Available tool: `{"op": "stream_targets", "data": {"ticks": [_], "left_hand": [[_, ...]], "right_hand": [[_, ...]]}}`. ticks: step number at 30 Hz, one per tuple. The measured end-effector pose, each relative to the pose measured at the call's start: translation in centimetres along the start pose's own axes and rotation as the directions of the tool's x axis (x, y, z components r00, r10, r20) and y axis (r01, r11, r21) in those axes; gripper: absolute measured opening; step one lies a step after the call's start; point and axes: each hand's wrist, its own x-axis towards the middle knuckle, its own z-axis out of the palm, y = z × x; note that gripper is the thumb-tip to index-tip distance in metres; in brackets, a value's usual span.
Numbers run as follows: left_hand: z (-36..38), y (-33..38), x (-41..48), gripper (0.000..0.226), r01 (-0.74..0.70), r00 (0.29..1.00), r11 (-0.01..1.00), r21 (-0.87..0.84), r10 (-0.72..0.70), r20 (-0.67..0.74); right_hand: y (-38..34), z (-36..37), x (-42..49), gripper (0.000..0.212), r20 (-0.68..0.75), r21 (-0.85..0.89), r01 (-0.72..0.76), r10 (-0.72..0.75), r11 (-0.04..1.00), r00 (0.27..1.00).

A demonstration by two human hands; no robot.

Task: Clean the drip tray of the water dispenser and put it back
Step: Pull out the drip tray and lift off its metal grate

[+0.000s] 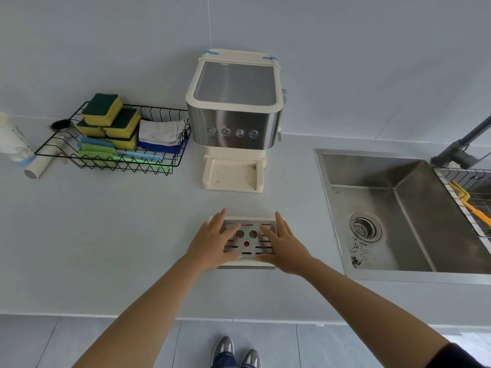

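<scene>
Countertop [106,235], dispenser [233,115], tray [248,247], basket [111,160]

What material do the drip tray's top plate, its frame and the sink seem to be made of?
Drip tray: the slotted top plate looks like brushed metal, grey with a dull sheen; the cream frame around it looks like matte plastic. Sink: probably brushed stainless steel, judging by its streaky grey reflections.

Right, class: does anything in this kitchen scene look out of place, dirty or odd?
Yes. The drip tray lies on the counter under both hands, away from the water dispenser, whose base slot sits bare and speckled. Dark specks also lie on the sink floor near the drain.
</scene>
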Motion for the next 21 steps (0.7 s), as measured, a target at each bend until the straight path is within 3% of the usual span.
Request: {"op": "stream_targets", "data": {"ticks": [4,8,21], "left_hand": [[0.4,0.1,0.8,0.069,-0.043,0.995,0.994,0.100,0.034,0.092],[0.6,-0.1,1.0,0.069,-0.065,0.987,0.986,0.153,0.041,0.153],[-0.4,0.0,1.4,0.069,-0.049,0.986,0.997,0.058,0.039,0.164]], "right_hand": [[-0.2,0.0,0.3,0.052,0.039,-0.087,0.038,-0.034,0.996,0.999],[-0.1,0.2,0.8,0.054,0.073,-0.137,0.076,-0.067,0.988,0.995],[0.0,0.0,2.6,0.057,0.134,-0.157,0.109,-0.088,0.982,0.987]]}}
